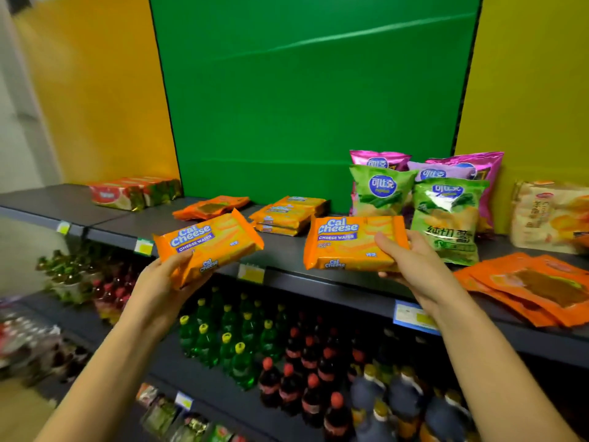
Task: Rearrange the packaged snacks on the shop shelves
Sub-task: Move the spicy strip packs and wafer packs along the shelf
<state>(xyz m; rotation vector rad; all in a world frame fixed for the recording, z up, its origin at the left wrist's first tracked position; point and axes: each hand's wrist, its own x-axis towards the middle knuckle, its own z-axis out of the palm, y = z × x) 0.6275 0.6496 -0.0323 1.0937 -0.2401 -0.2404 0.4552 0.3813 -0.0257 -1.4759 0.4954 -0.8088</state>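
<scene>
Left hand: the left hand (159, 282) is clamped on the near end of one Cal Cheese wafer pack (208, 242), thumb on top, fingers underneath.
Right hand: the right hand (411, 266) is clamped on the right end of a second Cal Cheese pack (350, 242), thumb across its face.
Where the packs are: both are held over the front edge of the top shelf (287, 247), label side up.
Long axis: the left pack is tilted, running up and to the right; the right pack lies nearly level, left to right.
Likely target: the stack of matching wafer packs (287, 215) lies flat on the shelf, behind and between the two held packs.
Nearer hand: I judge neither is clearly nearer; the stack sits just beyond the gap between the two packs.
Obstacle: green chip bags (446, 215) stand upright just right of the right pack.
</scene>
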